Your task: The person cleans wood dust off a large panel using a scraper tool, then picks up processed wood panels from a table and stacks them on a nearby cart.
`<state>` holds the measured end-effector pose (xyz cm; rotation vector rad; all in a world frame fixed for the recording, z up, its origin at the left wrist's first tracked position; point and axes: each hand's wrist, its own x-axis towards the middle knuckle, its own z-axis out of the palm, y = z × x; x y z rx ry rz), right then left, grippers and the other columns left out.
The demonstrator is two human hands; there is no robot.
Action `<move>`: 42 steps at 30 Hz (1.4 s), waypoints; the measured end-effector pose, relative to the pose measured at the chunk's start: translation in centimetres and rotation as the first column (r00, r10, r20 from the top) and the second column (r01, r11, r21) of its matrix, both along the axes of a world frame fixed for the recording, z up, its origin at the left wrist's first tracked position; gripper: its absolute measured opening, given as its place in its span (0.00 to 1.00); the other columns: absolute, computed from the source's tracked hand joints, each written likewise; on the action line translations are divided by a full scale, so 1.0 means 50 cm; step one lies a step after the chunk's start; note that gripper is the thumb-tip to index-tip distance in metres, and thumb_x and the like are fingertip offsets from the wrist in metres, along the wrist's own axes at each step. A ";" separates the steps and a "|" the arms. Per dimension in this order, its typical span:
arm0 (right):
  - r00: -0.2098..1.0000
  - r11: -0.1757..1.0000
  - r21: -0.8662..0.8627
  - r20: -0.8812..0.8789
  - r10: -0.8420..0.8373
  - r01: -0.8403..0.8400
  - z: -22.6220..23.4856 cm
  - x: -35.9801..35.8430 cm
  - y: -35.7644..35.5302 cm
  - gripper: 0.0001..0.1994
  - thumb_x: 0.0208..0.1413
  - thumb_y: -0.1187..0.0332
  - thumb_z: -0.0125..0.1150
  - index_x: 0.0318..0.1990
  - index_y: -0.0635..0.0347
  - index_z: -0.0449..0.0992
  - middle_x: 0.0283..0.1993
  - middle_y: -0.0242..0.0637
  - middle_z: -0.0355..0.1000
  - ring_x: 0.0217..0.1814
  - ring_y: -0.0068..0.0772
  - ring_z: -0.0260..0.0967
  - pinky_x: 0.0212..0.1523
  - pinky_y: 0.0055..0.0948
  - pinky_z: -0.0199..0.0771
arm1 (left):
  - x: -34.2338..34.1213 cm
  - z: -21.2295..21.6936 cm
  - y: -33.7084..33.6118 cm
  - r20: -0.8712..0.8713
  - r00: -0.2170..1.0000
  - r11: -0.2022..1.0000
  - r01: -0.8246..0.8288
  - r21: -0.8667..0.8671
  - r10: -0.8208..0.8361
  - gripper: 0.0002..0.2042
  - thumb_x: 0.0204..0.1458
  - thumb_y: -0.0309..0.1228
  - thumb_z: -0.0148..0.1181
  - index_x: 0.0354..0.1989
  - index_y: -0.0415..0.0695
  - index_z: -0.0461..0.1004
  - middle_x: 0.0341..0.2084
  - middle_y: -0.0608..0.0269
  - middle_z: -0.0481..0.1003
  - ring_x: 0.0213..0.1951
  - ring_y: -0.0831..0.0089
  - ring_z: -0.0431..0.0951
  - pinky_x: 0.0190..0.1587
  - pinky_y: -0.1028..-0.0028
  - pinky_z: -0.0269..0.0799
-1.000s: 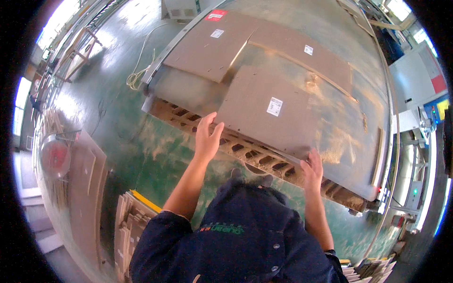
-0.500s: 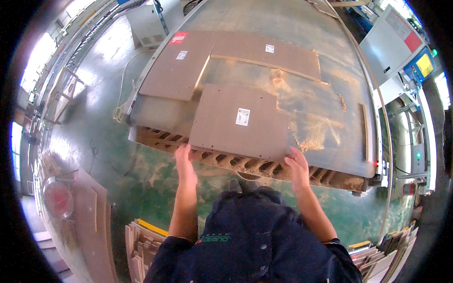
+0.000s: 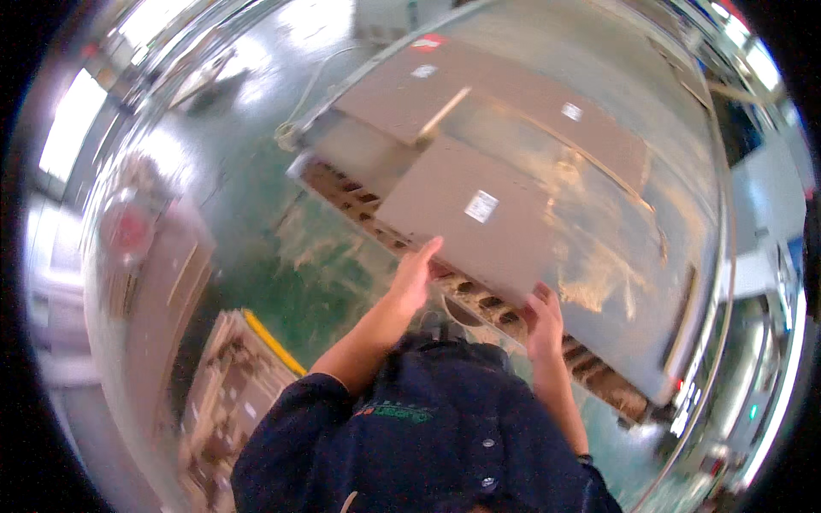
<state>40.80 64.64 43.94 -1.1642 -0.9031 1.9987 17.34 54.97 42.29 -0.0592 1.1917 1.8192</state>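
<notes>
A brown board panel [image 3: 462, 179] with a white label lies on the machine table [image 3: 624, 282], its near edge at the table's slotted front edge. My left hand [image 3: 415, 275] holds the panel's near edge, thumb uppermost, the other fingers partly hidden. At the near right corner, my right hand [image 3: 543, 321] has its fingers bent round the edge. Motion blurs both hands a little. Beyond lie a second brown panel [image 3: 389, 98] with red and white labels and a long brown panel [image 3: 590, 132] with one white label.
Sawdust [image 3: 590, 282] is spread over the table, right of the nearest panel. A narrow strip [image 3: 682, 321] lies along the table's right side. Offcuts [image 3: 235, 385] with a yellow edge stand at lower left, near leaning boards [image 3: 167, 291]. A cable [image 3: 299, 107] trails on the green floor.
The whole view has swung, so the table now slants down to the right. Both hands have closed in on the nearest panel's edge, the left one further along it toward the middle.
</notes>
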 end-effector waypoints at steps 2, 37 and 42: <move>0.996 0.986 -0.150 -0.061 0.069 -0.078 -0.042 0.031 0.002 0.20 0.56 0.69 0.52 0.57 0.59 0.64 0.49 0.34 0.69 0.49 0.32 0.66 0.47 0.30 0.68 | 0.016 0.004 -0.051 -0.038 0.998 0.995 0.051 -0.088 -0.054 0.15 0.54 0.38 0.57 0.42 0.38 0.74 0.35 0.61 0.76 0.37 0.69 0.75 0.42 0.68 0.71; 0.090 0.140 -0.300 0.174 0.981 -0.943 -0.056 -0.476 -0.617 0.21 0.51 0.50 0.57 0.45 0.54 0.68 0.33 0.29 0.69 0.20 0.22 0.63 0.10 0.19 0.54 | 0.109 -0.151 -0.919 0.392 0.351 0.410 -0.909 -0.076 0.850 0.15 0.50 0.42 0.57 0.38 0.43 0.71 0.28 0.62 0.76 0.28 0.68 0.79 0.36 0.66 0.78; -0.119 -0.082 -0.229 0.151 0.981 -0.970 -0.010 -0.510 -0.807 0.22 0.54 0.56 0.54 0.51 0.60 0.67 0.45 0.35 0.71 0.43 0.29 0.71 0.37 0.27 0.74 | 0.143 -0.207 -1.043 0.453 0.215 0.265 -0.963 -0.050 0.865 0.16 0.51 0.43 0.56 0.38 0.43 0.73 0.27 0.62 0.76 0.29 0.68 0.78 0.35 0.67 0.76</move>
